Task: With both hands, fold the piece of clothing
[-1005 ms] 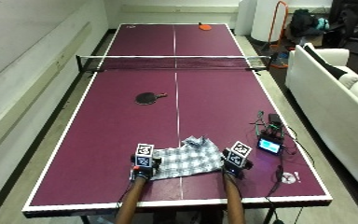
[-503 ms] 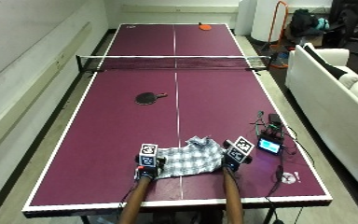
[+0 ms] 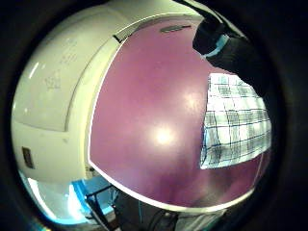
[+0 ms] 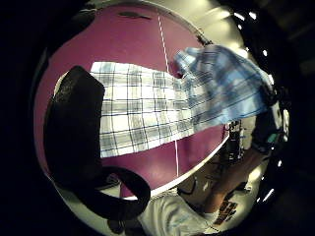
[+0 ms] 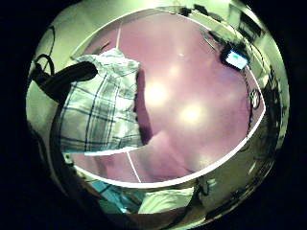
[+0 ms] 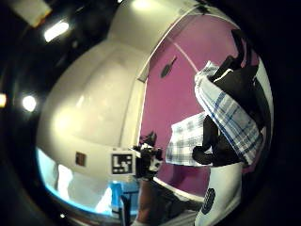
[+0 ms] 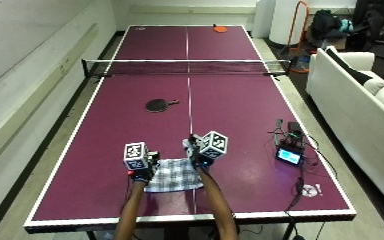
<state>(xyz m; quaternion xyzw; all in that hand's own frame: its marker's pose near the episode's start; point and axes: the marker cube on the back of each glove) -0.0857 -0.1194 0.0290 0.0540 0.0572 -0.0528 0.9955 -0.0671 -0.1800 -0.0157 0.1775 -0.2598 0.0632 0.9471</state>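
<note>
Checked clothing (image 7: 172,176) lies at the near end of the purple table (image 7: 112,135), between the person's two gloved hands, and part of it is raised off the surface. In the right thumb side palm view, the right hand's fingers (image 6: 235,77) curl round a lifted fold of the blue and white cloth, which drapes across the palm. The right hand (image 7: 198,159) itself sits at the cloth's far right corner, close to the table's white centre line. The left hand (image 7: 141,172) rests at the cloth's left edge; its thumb side palm view shows a dark finger (image 4: 78,128) lying over the flat part of the fabric, but whether it pinches the cloth I cannot tell. Further out, a black paddle (image 7: 157,104) lies by the centre line, well apart from the clothing. A small device with a lit screen (image 7: 289,156) stands near the table's right edge, with cables around it. The net (image 7: 185,67) crosses the middle of the table, and an orange paddle (image 7: 219,29) lies at the far end.
</note>
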